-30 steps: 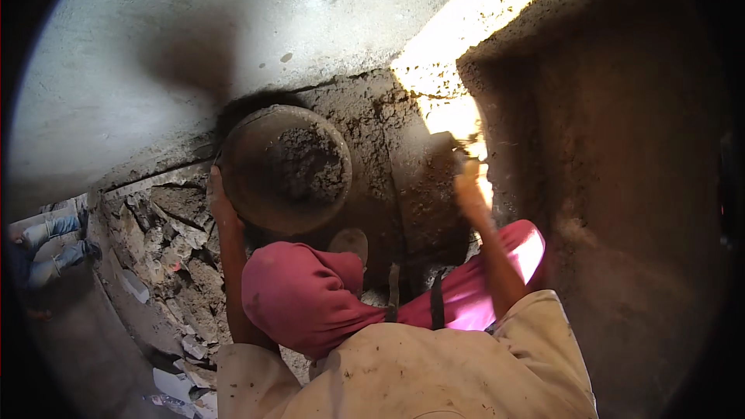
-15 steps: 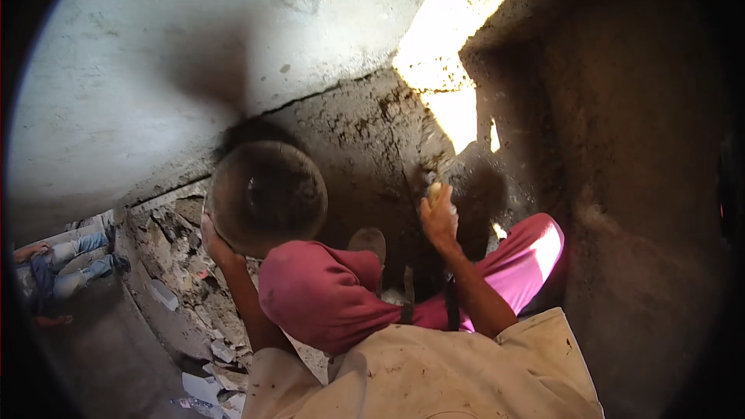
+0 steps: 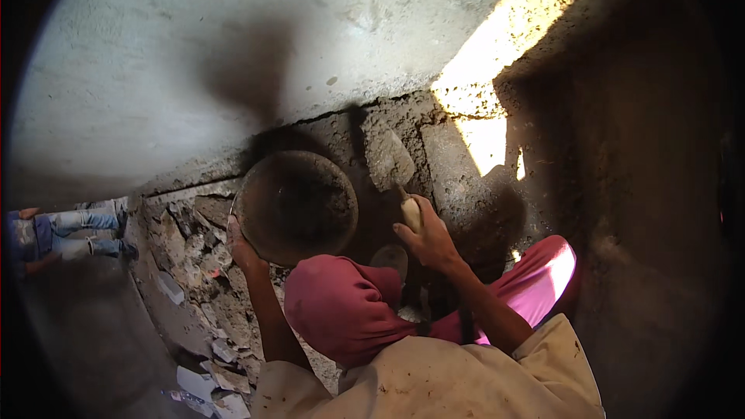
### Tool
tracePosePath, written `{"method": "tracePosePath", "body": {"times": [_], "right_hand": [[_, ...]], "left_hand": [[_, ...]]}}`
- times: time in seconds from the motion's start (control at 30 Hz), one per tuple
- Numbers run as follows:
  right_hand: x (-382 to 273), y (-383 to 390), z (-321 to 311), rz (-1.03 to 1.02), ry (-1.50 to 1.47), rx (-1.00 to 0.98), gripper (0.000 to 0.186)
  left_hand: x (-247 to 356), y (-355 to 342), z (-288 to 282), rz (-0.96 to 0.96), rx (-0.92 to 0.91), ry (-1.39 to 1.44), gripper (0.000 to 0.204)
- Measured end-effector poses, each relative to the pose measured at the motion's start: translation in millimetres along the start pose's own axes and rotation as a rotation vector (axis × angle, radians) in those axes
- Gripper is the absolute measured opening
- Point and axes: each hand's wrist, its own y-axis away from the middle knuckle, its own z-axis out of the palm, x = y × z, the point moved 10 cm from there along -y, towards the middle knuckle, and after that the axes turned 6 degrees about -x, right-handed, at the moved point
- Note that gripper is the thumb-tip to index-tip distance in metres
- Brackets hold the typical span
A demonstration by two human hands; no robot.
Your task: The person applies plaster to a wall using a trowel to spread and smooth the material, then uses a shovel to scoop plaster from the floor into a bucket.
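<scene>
My left hand [image 3: 245, 245] grips the rim of a round, dark metal pan [image 3: 291, 206] at its left side. The pan is tipped toward me, and a dark smear of mortar clings to its inside. In my right hand [image 3: 429, 239] is a trowel [image 3: 390, 159], its pale handle wrapped by my fingers. The mortar-coated blade points away from me, just right of the pan and above the rough, wet mortar [image 3: 419, 128] along the foot of the wall. Part of the left fingers is hidden behind the pan.
A pale plastered wall [image 3: 171, 70] rises ahead, with a bright sunlit strip at the right. Broken rubble [image 3: 202, 256] and a plastic bottle [image 3: 186, 397] lie at the left. Farther left, another person in jeans [image 3: 81, 221] is partly visible. A dark wall [image 3: 644, 186] stands on the right.
The trowel has come up from the mortar on the right toward the pan, and its blade now shows fully. My left hand still holds the pan. The whole view has shifted slightly.
</scene>
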Motion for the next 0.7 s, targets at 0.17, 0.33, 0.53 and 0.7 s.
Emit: {"method": "tracePosePath", "body": {"times": [0.17,0.33,0.53,0.7], "right_hand": [[-52.8,23.3,25.5,-0.077,0.355,-0.154,0.054],[-44.9,33.3,24.9,-0.004,0.337,-0.151,0.046],[67.4,138.2,22.1,0.737,-0.340,-0.282,0.049],[124.1,152.0,53.3,0.915,-0.600,-0.260,0.044]], "left_hand": [[11.5,-2.9,26.8,0.031,-0.009,-0.079,0.031],[18.2,-7.9,56.6,-0.047,0.109,-0.199,0.042],[5.8,-38.3,32.8,-0.130,0.023,-0.204,0.046],[4.3,-53.5,44.1,-0.179,-0.122,-0.183,0.048]]}}
